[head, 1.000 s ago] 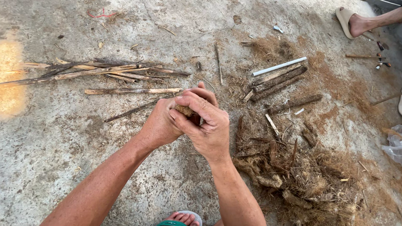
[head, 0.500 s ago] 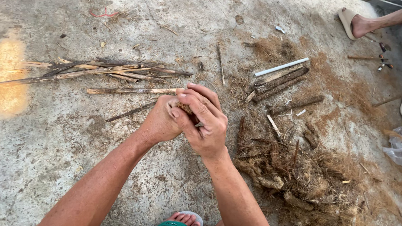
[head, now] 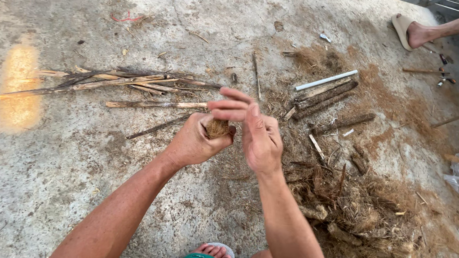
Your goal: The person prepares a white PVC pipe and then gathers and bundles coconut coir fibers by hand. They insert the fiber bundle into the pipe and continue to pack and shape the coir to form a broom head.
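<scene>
Floor (head: 77,189): rough, matt concrete. Fibre clump (head: 219,128): dry, coarse, brown husk. Sticks (head: 110,82): splintered dry wood. Rod (head: 325,80): smooth white plastic.

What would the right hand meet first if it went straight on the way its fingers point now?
The right hand, fingers open, points up and left. First in that line looks to be the pale stick lying on the concrete floor, then the bundle of sticks. Height above the floor is unclear.

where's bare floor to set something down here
Bare concrete floor lies left of the left hand, below the row of long sticks, and again above that row. Right of the right hand it is crowded: the brown fibre pile, short stalks and a white tube.
</scene>
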